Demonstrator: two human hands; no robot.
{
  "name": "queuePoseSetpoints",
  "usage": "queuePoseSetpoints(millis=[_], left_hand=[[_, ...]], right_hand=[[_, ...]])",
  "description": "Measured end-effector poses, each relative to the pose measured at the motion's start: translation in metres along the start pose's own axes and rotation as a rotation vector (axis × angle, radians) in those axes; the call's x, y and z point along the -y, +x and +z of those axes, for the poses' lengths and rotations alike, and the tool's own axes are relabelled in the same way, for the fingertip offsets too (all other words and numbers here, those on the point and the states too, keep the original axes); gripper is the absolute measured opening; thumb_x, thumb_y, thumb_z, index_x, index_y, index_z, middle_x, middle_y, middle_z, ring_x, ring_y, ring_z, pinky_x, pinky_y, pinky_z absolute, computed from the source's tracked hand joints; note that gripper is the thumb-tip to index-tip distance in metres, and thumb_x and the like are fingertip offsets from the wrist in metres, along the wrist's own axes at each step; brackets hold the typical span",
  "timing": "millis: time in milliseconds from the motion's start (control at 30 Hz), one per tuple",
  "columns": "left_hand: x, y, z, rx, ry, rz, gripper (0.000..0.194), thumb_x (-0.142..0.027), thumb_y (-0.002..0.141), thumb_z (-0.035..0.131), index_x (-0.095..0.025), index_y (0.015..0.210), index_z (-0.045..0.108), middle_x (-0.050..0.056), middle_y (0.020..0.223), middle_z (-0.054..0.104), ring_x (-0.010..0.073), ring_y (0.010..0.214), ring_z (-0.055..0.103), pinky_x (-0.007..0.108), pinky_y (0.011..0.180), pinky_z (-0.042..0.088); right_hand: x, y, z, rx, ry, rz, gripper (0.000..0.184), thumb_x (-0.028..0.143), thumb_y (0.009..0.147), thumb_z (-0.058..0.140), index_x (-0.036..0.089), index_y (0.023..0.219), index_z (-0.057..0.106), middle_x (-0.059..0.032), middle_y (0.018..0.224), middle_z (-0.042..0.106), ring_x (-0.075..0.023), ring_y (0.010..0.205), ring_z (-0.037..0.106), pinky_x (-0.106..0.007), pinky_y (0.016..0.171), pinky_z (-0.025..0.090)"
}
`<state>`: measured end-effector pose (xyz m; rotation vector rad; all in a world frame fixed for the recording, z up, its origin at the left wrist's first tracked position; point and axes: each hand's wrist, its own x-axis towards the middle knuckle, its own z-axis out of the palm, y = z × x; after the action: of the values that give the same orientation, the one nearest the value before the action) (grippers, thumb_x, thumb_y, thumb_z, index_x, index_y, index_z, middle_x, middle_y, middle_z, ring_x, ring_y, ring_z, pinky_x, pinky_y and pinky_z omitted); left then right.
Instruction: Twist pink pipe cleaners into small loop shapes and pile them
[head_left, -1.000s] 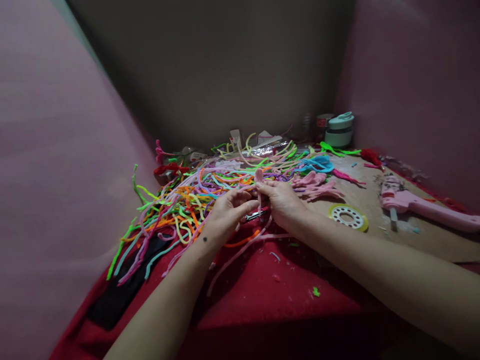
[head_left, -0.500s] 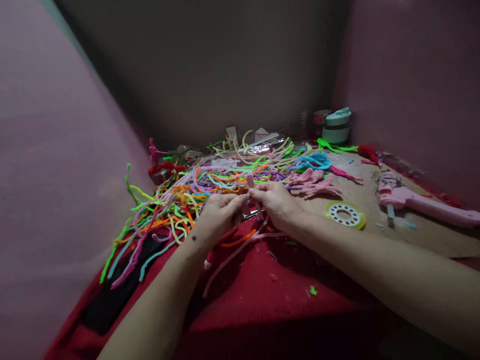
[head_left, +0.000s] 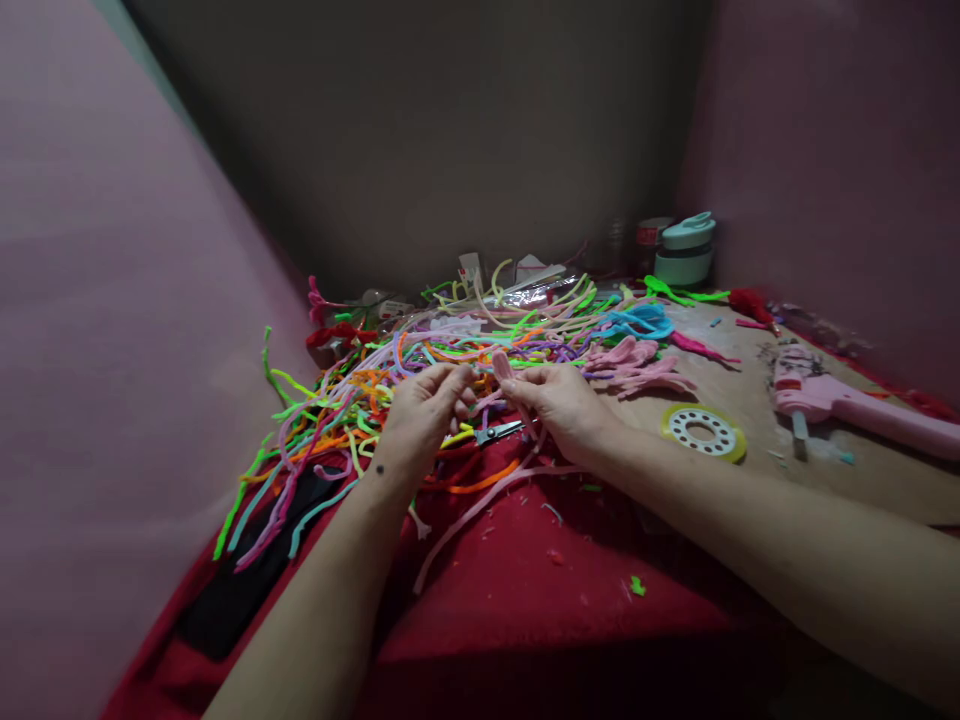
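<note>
Catalogue, left to right, places being reckoned from the scissors [head_left: 499,433].

- Black item [head_left: 225,610]: lying far left and nearer the wearer, stem ends crossing it.
- Coloured stems [head_left: 360,400]: sprawling in a tangle to the left and behind. Likely fault: a sleeve-less forearm snagging loose ends and dragging the heap, from lying so close.
- Left hand [head_left: 427,405]: hovering just left, fingers hanging curled with a slight gap by the thumb; whether they are gripping anything thin, cannot tell.
- Loose pink stem [head_left: 472,510]: curving on the near side over red cloth [head_left: 540,600]. It could be catching on the right wrist.
- Pink folded stem [head_left: 501,368]: standing tilted behind the blades, right fingers closing it in. Likely fault: loops slipping or splaying, one hand alone visibly pinching them.
- Right hand [head_left: 555,400]: resting just right, thumb pressing against the forefinger on the folded stem. A knuckle could be meeting the blade, the points facing this way.
- Pink bundles [head_left: 637,370]: lying right and behind; mixing with the tangle is possible, the two touching.
- Tape roll [head_left: 703,450]: lying flat, right.
- Glue gun [head_left: 847,400]: lying far right; if hot, its nozzle could be dripping onto cardboard [head_left: 885,490].
</note>
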<state>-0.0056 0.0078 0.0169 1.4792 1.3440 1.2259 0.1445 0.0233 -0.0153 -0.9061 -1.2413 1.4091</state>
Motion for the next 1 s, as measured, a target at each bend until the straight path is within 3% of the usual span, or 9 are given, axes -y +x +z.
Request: queuePoseSetpoints(millis=[133,233,367,600,833,1000], left_hand=[[0.009,0.0,0.007,0.126,-0.182,-0.064,0.025,-0.035,0.069,0.068,-0.013,0.08,0.066,-0.001,0.066,0.061,0.0055,0.054,0.053,0.015,0.051,0.04],[0.012,0.0,0.01,0.144,-0.34,-0.147,0.023,-0.028,0.062,0.074,-0.013,0.079,0.067,0.0,0.07,0.064,0.0085,0.062,0.058,0.019,0.061,0.046],[0.012,0.0,0.01,0.117,-0.402,-0.166,0.02,-0.024,0.06,0.075,-0.012,0.074,0.066,-0.001,0.063,0.061,0.0073,0.055,0.056,0.018,0.056,0.045],[0.011,0.0,0.01,0.091,-0.409,-0.156,0.017,-0.024,0.063,0.073,-0.012,0.071,0.064,0.0,0.062,0.06,0.0066,0.052,0.055,0.017,0.051,0.045],[0.011,-0.002,0.012,0.082,-0.367,-0.113,0.019,-0.026,0.064,0.073,-0.013,0.075,0.066,-0.001,0.067,0.062,0.0073,0.059,0.058,0.018,0.061,0.048],[0.009,-0.004,0.011,0.133,-0.347,-0.139,0.023,-0.027,0.062,0.074,-0.012,0.078,0.068,0.001,0.071,0.065,0.0094,0.063,0.06,0.021,0.066,0.048]], right_hand=[[-0.003,-0.005,0.004,0.076,0.061,0.06,0.03,0.034,0.066,0.066,0.016,0.05,0.048,0.0058,0.041,0.037,-0.0049,0.036,0.028,-0.024,0.039,0.016],[-0.003,-0.006,0.002,0.149,0.167,0.167,0.022,0.026,0.06,0.067,0.015,0.05,0.051,0.0049,0.041,0.041,-0.0063,0.036,0.032,-0.024,0.039,0.02],[-0.001,-0.004,0.001,0.192,0.312,0.25,0.007,0.017,0.056,0.062,0.012,0.054,0.058,-0.0001,0.05,0.053,-0.0083,0.043,0.043,-0.024,0.043,0.029],[-0.001,-0.003,0.002,0.233,0.405,0.336,0.007,0.016,0.062,0.061,0.01,0.063,0.064,-0.0045,0.058,0.061,-0.0099,0.046,0.049,-0.024,0.047,0.034],[-0.01,-0.003,0.002,0.239,0.32,0.26,0.015,0.025,0.063,0.067,0.011,0.066,0.063,-0.0035,0.06,0.061,-0.0082,0.045,0.047,-0.022,0.044,0.033],[-0.011,-0.006,0.003,0.222,0.142,0.13,0.023,0.033,0.066,0.064,0.014,0.056,0.056,0.0042,0.045,0.044,-0.0057,0.037,0.033,-0.022,0.038,0.023]])
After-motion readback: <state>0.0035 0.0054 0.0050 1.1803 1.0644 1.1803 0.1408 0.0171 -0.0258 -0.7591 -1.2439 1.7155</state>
